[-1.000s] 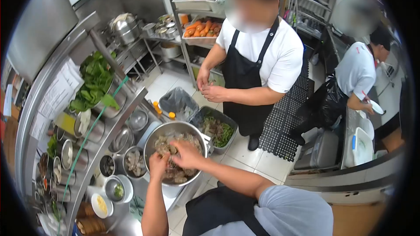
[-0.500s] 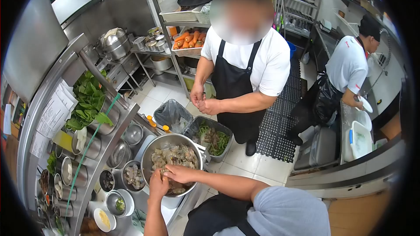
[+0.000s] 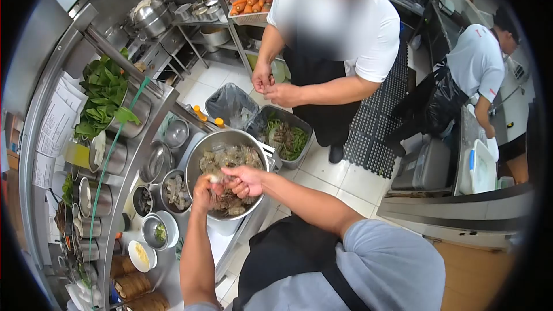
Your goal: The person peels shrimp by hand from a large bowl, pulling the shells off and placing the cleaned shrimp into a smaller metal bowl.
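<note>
Over a large steel bowl (image 3: 192, 158) of raw shrimp (image 3: 230, 155), my two hands meet with a shrimp (image 3: 215, 178) between them. My left hand (image 3: 205, 190) is closed round one end of it, near the bowl's left side. Opposite, my right hand (image 3: 245, 182) pinches the other part, its fingers curled. Most of the held shrimp is hidden by my fingers. Left of the bowl, a smaller steel bowl (image 3: 175, 192) contains peeled-looking shrimp. A small pot (image 3: 142, 200) with dark pieces stands beside it.
Facing me, a co-worker (image 3: 322, 75) holds both hands together above a lined bin (image 3: 231, 106) and a bin with greens (image 3: 282, 137). Another person (image 3: 472, 69) works at the sink, right. A steel shelf (image 3: 135, 155) with pots and leafy greens (image 3: 103, 95) flanks the counter's left.
My hands have risen slightly from the shrimp pile, and the right one has turned with its fingers curled. The view has tilted down. The person at the sink has lowered the white plate.
</note>
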Demonstrator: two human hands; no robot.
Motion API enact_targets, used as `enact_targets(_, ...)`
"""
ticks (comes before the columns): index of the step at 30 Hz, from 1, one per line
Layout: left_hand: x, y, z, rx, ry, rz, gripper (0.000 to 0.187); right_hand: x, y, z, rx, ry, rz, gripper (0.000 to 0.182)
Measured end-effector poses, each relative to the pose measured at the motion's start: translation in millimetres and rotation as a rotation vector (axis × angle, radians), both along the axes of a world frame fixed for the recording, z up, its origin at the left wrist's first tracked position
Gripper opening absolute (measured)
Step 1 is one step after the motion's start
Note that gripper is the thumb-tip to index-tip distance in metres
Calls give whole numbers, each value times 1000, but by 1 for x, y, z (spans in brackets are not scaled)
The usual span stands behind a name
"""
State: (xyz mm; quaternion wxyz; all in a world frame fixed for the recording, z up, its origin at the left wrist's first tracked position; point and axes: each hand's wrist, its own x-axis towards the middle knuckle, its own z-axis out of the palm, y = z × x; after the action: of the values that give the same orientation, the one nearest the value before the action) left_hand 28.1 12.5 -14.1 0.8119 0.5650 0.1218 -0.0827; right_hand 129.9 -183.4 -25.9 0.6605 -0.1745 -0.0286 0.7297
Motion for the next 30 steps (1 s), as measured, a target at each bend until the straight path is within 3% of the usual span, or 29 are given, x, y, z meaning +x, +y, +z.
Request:
enact_targets(2, 14, 1, 4, -372, -307, -116, 11, 10, -4, -16, 64, 114, -64, 41)
enact_targets(3, 23, -1, 16, -372, -297, -122, 11, 13, -12, -17, -1, 75, -133, 40)
enact_targets(5, 45, -8, 51, -244, -67, 200, 16, 8, -21, -13, -99, -12, -153, 40)
enact_targets(7, 82, 1, 49, -199, 128, 310, 16, -1, -19, -19, -246, -222, -137, 40)
enact_targets(8, 100, -11, 62, -200, 131, 311, 16, -9, -15, -16, -247, -219, -136, 40)
enact_targets(11, 129, -43, 88, -224, 191, 333, 23, -27, -4, -4, -385, -587, -136, 37)
enact_targets(12, 134, -41, 76, 219, 200, 385, 30, -30, -4, -5, -388, -583, -141, 37)
enact_targets(13, 139, -38, 66, 664, 198, 424, 37, -31, -5, -5, -395, -744, -176, 37)
enact_targets(14, 133, -30, 59, 668, 196, 415, 37, -30, -6, -5, -400, -903, -214, 37)
enact_targets(16, 98, -10, 46, 1317, -169, -100, 41, -25, -8, -5, -411, -877, -257, 36)
enact_targets(18, 58, -31, 62, 1318, -99, -310, 34, -24, -9, -8, -437, -830, -314, 33)
enact_targets(20, 26, -39, 61, 1400, -354, -390, 36, -20, -7, -13, -426, -815, -325, 31)
enact_targets(23, 3, -58, 82, 1422, -158, -307, 36, -25, 1, -7, -430, -1015, -255, 37)
enact_targets(26, -11, -57, 74, 1552, -219, -289, 35, -32, 13, 0, -355, -1115, -82, 34)
enact_targets(30, -23, -54, 69, 1548, -250, -240, 27, -40, 35, -16, -330, -1207, -97, 36)
